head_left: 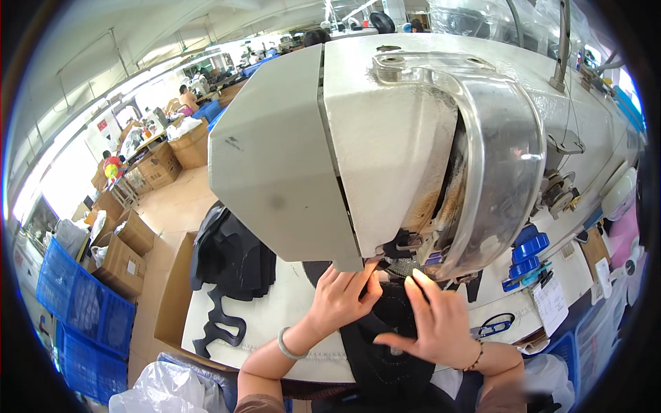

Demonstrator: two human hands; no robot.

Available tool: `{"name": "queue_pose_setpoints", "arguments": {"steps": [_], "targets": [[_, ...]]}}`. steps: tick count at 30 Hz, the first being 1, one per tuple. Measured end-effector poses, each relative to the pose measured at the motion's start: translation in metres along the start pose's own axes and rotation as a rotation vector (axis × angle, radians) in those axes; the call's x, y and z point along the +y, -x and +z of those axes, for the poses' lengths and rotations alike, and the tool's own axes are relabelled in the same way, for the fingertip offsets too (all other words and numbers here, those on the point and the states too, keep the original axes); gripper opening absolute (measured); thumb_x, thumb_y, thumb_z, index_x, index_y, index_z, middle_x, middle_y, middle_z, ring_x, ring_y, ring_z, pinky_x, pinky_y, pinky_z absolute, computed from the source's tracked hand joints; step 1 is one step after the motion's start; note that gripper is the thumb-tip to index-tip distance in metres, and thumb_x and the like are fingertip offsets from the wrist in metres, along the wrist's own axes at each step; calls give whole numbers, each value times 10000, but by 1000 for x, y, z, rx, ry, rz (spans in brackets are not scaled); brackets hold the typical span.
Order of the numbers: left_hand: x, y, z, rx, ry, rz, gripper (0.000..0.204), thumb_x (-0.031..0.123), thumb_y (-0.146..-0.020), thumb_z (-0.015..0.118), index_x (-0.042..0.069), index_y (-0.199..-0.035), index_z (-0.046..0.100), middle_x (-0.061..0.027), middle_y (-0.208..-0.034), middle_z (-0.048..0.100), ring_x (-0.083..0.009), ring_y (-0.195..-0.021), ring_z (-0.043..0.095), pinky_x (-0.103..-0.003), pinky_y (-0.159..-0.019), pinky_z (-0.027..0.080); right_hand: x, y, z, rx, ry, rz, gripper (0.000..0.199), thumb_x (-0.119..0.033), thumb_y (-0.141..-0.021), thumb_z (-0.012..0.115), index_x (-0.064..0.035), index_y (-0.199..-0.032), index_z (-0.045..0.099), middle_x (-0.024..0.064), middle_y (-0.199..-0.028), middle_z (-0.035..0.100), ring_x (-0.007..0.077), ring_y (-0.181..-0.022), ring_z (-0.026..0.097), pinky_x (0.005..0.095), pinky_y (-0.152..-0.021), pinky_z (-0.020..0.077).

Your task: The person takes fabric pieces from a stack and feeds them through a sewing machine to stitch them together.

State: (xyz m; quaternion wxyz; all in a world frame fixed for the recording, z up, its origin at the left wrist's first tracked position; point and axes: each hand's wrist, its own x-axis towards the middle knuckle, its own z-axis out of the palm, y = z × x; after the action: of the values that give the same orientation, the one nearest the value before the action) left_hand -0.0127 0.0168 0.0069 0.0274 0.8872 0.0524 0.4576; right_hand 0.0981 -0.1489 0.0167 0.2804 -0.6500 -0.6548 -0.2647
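Note:
A large white sewing machine [392, 138] fills the middle of the view, and its head hides part of the stitching spot. Under it lies a black fabric piece [375, 351], running down over the table's near edge. My left hand [344, 297] is at the machine's foot, its fingers bent and drawn together on the black fabric; the fingertips are partly hidden. On the right side of the same fabric, my right hand [441, 320] lies with fingers stretched forward and thumb spread to the left. A small dark mesh patch [403, 267] shows between the two hands, below the machine head.
Left on the white table [296, 330] are a stack of black cut pieces [231, 255] and a wavy black strip [222, 323]. Blue-handled thread snips [497, 324] lie right, near a paper slip [549, 306] and blue spools [529, 255]. Blue crates [86, 299] and cardboard boxes [120, 268] stand beyond.

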Motion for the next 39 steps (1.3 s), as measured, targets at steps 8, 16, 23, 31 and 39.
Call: {"name": "queue_pose_setpoints", "arguments": {"steps": [8,16,23,31,39], "targets": [[-3,7,-14,-1,231,-96,340,119,-725,703,-27,-1010,589,-131,-973,610,-280,-849,612,-363,-759,498,-6,9,13,-238,76,6,891,-461,-550,767,-10,-1254,458,264,-1221,459,221,-687,471,310,-635,366],[9,-2,-29,-201,61,182,519,229,-622,777,89,-1092,607,-79,-1152,564,-231,-1104,558,-384,-899,433,52,-11,10,121,-204,-40,439,-168,-552,671,-100,-984,625,99,-990,623,268,-770,567,371,-650,395],[18,-11,-19,-147,16,76,520,125,-547,745,45,-1049,633,-107,-1041,595,-278,-907,603,-380,-804,485,72,-2,34,146,-353,33,503,26,-515,538,-90,-983,680,140,-1063,599,379,-962,532,442,-836,434],[19,-9,-31,-170,-19,100,588,136,-519,773,36,-1075,611,-107,-1077,565,-251,-989,602,-333,-762,479,76,10,42,101,-327,-25,447,23,-583,561,-90,-999,681,109,-1056,620,366,-1048,519,451,-947,388],[16,-5,-22,-194,-30,38,555,125,-537,756,69,-1078,643,-90,-1109,599,-271,-1055,582,-382,-914,470,80,5,47,163,-301,-46,288,18,-579,621,-121,-832,616,84,-878,597,294,-806,575,399,-700,453]]}}
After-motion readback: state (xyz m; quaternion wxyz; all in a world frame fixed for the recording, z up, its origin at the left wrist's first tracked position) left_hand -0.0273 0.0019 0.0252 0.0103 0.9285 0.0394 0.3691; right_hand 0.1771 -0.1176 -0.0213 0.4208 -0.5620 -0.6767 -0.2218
